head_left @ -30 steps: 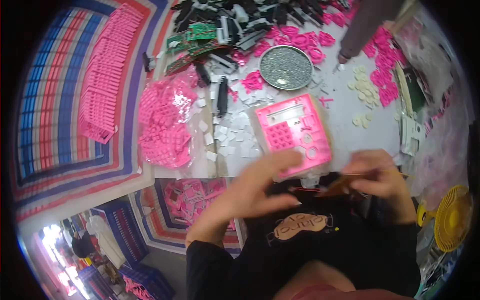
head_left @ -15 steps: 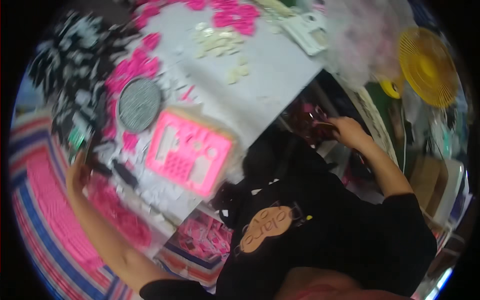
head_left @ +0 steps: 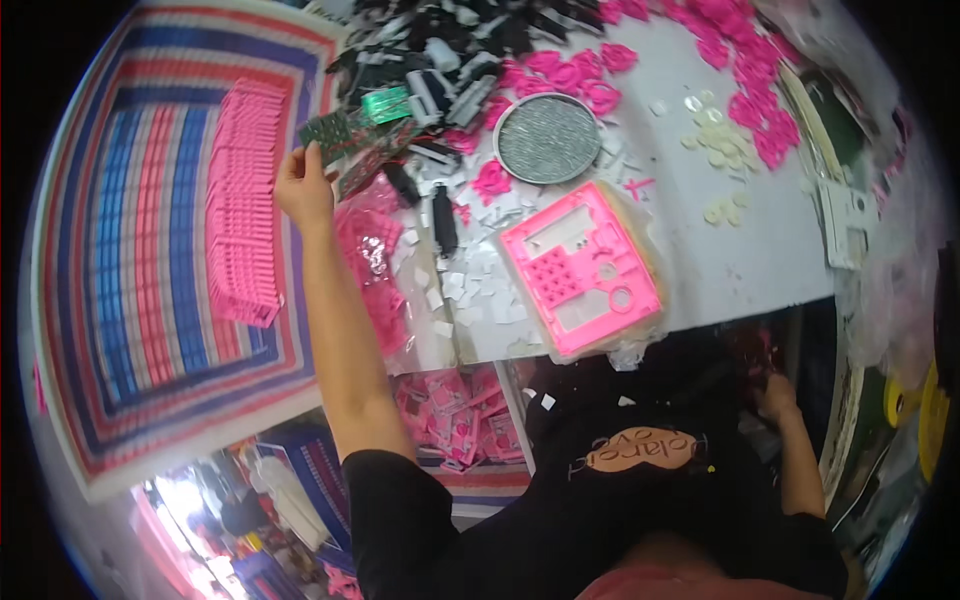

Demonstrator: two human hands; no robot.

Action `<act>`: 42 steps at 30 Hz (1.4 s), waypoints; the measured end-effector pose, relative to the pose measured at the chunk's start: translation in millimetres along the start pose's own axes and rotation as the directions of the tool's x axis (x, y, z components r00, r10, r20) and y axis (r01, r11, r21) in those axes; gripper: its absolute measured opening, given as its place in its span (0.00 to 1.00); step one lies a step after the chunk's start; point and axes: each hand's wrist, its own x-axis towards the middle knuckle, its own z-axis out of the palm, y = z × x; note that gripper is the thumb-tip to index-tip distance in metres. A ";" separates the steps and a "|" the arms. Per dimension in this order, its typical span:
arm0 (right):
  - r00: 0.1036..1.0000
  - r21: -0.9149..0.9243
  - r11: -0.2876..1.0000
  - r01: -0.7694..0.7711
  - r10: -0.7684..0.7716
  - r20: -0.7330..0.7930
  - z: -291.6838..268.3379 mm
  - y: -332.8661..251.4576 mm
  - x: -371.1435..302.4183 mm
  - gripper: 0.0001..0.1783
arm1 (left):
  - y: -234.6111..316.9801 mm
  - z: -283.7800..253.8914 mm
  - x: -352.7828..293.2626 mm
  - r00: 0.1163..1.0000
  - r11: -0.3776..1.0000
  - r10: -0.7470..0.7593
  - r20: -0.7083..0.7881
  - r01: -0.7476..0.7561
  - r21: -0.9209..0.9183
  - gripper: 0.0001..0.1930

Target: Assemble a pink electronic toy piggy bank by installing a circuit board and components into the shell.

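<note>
My left hand is raised at the table's left edge, its fingers pinched on a green circuit board. Thin wires and more board-like parts lie close by, next to a shiny green piece. Low on the right, my right hand reaches into a dark space under the table edge, beside dark reddish items; its fingers are in shadow and blurred. A pink plastic casing with square and round cutouts rests on a padded block before me. Neither hand touches it.
A round tin of small metal pieces stands behind the casing. Black and grey parts, pink pieces and cream discs are heaped around. Left is a striped sheet with a row of pink casings.
The view has swung left, bringing the striped sheet fully in. The green circuit board now shows clearly in my left fingers. My right hand appears lower, at the table's edge.
</note>
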 end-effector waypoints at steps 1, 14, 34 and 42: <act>1.000 -0.012 1.000 0.027 -0.027 0.013 -8.5 -8.3 7.5 0.22 | 2.4 -7.6 4.1 0.992 0.998 0.065 -0.111 -0.066 -0.006 0.10; 0.614 0.625 0.394 0.674 -0.769 -0.177 -221.0 -247.7 -99.6 0.17 | 106.2 35.1 -136.7 0.924 0.907 0.372 -0.085 -0.381 -0.176 0.09; 0.475 0.810 -0.027 0.586 -0.798 -0.370 -268.8 -401.0 -68.6 0.15 | 129.4 25.5 -263.6 0.782 0.740 -0.184 0.596 0.509 -0.440 0.14; 0.562 0.920 -0.214 0.327 -0.738 -0.372 -232.9 -376.2 -46.5 0.08 | 107.6 37.7 -278.3 0.799 0.531 -0.320 0.509 0.597 -0.602 0.14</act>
